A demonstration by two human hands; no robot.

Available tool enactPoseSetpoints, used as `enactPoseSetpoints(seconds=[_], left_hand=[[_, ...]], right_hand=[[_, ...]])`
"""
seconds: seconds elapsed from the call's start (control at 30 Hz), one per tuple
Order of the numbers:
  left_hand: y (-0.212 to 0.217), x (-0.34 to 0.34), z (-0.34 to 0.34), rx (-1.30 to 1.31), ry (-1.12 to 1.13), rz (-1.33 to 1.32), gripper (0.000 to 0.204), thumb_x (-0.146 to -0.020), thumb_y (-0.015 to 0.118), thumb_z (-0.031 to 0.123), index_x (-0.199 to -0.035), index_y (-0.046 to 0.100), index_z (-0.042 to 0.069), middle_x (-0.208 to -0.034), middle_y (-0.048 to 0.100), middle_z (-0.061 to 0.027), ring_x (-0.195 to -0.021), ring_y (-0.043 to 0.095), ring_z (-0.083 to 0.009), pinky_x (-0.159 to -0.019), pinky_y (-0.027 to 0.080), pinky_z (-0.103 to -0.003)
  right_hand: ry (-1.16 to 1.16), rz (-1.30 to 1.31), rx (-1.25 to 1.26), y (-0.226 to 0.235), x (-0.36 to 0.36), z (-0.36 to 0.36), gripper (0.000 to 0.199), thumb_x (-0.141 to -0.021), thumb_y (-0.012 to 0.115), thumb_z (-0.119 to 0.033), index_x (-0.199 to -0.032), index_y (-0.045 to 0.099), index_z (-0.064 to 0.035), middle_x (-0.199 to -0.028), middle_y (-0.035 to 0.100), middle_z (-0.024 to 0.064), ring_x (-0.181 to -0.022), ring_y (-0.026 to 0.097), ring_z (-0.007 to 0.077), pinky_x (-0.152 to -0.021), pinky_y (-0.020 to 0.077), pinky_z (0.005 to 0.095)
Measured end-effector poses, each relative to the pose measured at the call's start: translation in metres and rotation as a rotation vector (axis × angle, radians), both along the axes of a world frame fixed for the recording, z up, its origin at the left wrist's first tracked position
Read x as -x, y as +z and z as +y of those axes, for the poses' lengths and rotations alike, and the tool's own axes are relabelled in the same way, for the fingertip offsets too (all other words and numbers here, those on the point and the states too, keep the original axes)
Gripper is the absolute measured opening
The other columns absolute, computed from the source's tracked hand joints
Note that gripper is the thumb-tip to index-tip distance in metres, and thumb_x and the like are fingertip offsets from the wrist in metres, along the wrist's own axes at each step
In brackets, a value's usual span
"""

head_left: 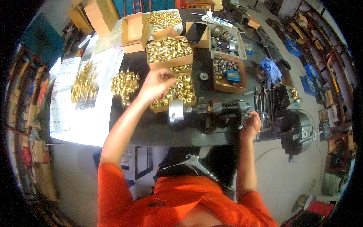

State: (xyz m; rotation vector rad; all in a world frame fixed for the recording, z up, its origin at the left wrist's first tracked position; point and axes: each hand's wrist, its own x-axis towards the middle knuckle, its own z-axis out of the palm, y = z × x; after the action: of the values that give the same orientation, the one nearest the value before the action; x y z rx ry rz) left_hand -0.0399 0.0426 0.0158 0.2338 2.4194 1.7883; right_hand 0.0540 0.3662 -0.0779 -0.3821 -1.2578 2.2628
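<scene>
The left hand (158,82) is hovering over the near cardboard box (174,92) of brass fittings (180,87), its fingers curled loosely together above the pile; whether this grip is already pinching one fitting or only closing toward it is too small to tell. That box is sitting on the dark worktop (159,128), just behind the electric drill (217,110), which is lying on its side with a round metal disc (176,111) at its left end. The right hand (252,123) is wrapping around the rear of the drill at its right end, holding it firmly, fingers closed on the body. Behind the near box a second box (169,50) is standing full of the same fittings, and to the left of it a loose heap (125,84) is lying beside white paper sheets (72,102). To do this pick well, the fingers should be taking a single fitting by its flats, lifting it clear of its neighbours, while the right hand is keeping the drill steady and level so the disc end is staying in easy reach of the box.
</scene>
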Motion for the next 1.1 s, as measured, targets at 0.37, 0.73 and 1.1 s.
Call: enactPoseSetpoints(seconds=[0.37,0.73,1.1], left_hand=[[-0.008,-0.037,-0.074,-0.056,0.305,0.061,0.013,-0.081,0.058,0.008,-0.089,0.058,-0.002,-0.062,0.057,-0.004,-0.042,0.045,-0.0052,-0.037,0.035,-0.018],[-0.058,-0.091,-0.142,0.724,0.54,0.23,0.022,-0.073,0.063,0.018,-0.086,0.06,0.001,-0.07,0.061,-0.0171,-0.065,0.06,-0.0325,-0.06,0.047,-0.039],[-0.084,-0.063,-0.126,0.949,0.551,0.279,0.027,-0.073,0.063,0.021,-0.097,0.058,0.009,-0.072,0.062,-0.0158,-0.068,0.061,-0.0344,-0.062,0.048,-0.043]], right_hand=[[-0.048,-0.016,0.022,-0.009,-0.003,0.003,0.012,-0.079,0.044,-0.011,-0.076,0.052,-0.0018,-0.059,0.042,0.0009,-0.044,0.033,0.0088,-0.038,0.0267,0.0217],[0.155,0.015,-0.023,-0.036,-0.005,0.031,0.013,-0.082,0.045,-0.017,-0.083,0.053,-0.0064,-0.078,0.05,0.0021,-0.073,0.05,0.0155,-0.068,0.043,0.0304],[0.052,0.078,-0.01,-0.011,-0.008,0.006,0.013,-0.078,0.046,-0.012,-0.074,0.054,-0.0034,-0.059,0.043,0.0,-0.046,0.035,0.0084,-0.04,0.0259,0.0205]])
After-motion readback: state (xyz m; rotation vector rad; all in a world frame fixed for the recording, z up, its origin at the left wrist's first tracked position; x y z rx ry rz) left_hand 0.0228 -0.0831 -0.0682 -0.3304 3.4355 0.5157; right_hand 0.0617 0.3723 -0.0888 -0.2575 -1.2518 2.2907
